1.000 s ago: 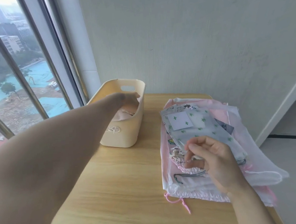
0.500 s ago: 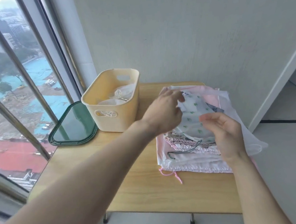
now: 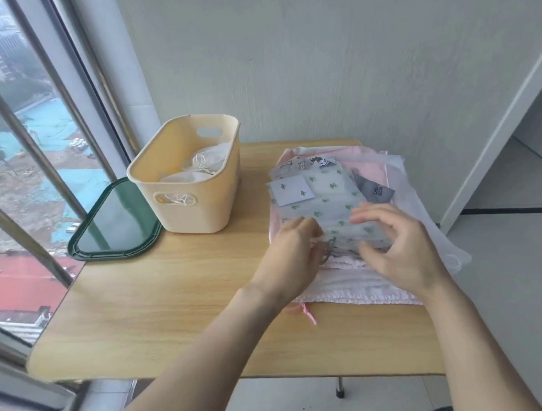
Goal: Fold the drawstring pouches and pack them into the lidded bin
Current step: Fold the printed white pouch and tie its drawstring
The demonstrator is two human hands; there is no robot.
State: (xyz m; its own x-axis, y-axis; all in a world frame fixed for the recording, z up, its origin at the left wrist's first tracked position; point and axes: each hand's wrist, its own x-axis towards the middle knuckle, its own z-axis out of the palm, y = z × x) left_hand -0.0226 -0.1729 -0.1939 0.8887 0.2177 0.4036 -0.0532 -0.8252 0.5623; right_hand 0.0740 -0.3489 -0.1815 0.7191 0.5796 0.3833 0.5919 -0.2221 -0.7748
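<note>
The next pouch is being taken up from the pile for folding. A stack of drawstring pouches (image 3: 383, 173) is lying along the right edge of the desk (image 3: 159, 304), and the cactus-print pouch (image 3: 330, 205) is lying on top of it, its gathered mouth turned toward the near edge. That near end is being worked by both hands. The left hand (image 3: 289, 253) is being held at the pouch's near left corner with the fingers curled over the fabric and the grey drawstring; a pinch is likely, though the fingertips are hidden under the hand. The right hand (image 3: 397, 245) is being held over the near right corner with fingers bent and spread, the thumb at the pouch's hem; whether the cloth is actually being gripped cannot be told.

The cream bin (image 3: 190, 180) is standing near the far left corner of the desk, already partly packed with white folded pouches (image 3: 202, 167), and its green lid (image 3: 114, 221) is lying flat just beside it at the left edge.

For the next move, the top pouch would need to be separated cleanly from the pink ones beneath, the cord tucked in, and the fabric doubled over small enough for the bin.
</note>
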